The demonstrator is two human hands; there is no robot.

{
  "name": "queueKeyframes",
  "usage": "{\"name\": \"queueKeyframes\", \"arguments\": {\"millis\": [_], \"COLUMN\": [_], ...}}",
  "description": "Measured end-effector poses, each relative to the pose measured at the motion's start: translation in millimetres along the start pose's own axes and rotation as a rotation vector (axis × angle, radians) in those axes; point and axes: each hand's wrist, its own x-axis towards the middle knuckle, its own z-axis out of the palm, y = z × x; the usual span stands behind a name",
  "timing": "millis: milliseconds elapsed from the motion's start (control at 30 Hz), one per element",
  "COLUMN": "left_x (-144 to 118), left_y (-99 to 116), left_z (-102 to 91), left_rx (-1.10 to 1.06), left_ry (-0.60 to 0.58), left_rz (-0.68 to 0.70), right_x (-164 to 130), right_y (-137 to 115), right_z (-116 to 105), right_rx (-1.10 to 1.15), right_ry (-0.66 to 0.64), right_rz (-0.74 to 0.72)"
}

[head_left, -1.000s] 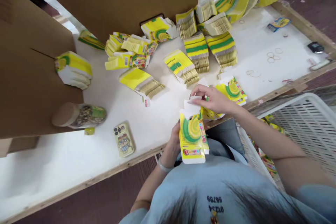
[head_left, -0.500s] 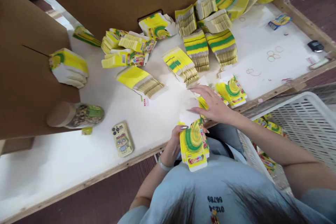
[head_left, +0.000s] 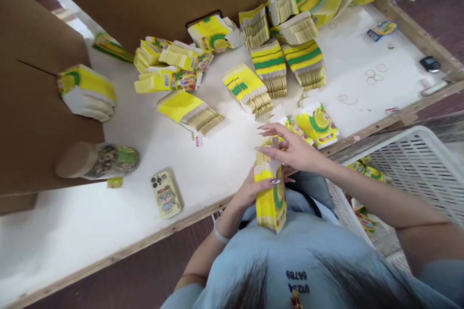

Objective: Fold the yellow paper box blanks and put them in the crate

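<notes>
My left hand is closed around a thick stack of flat yellow cartons, thumb across its front. The stack stands on edge close to my body, showing its layered side and part of a green swirl print. At the stack's upper end is my right hand, fingers spread and thumb lying over the top flaps; the undersides of its fingers are hidden. Just beyond the right hand, more printed cartons lie at the table edge. A fanned bundle of cartons rests farther up the white table.
Several carton bundles lie near the brown cardboard boxes. On the left are a jar and a phone. Rubber bands and a small blue packet lie right. A white basket stands beside me.
The stack in my left hand has turned from showing its printed face to showing its layered edge. My left thumb now crosses its front. My right hand has lowered slightly onto the top flaps.
</notes>
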Motion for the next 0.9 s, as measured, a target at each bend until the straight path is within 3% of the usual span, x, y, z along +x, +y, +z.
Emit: {"name": "queueKeyframes", "arguments": {"millis": [200, 467, 700, 900], "left_x": [-1, 1, 0, 2], "left_y": [4, -13, -16, -11], "left_z": [5.1, -11.7, -10.3, -6.8], "left_rx": [0.062, -0.057, -0.078, -0.102], "left_ry": [-0.034, -0.049, -0.010, 0.035], "left_rz": [-0.008, -0.064, -0.055, -0.055], "right_x": [-2, -6, -37, -51], "right_y": [-6, 2, 21, 32], "right_z": [10, -27, -23, -12], "right_rx": [-0.116, -0.269, -0.474, -0.591], "right_ry": [-0.019, -0.201, -0.012, 0.058], "right_rz": [0.059, -0.164, -0.428, -0.493]}}
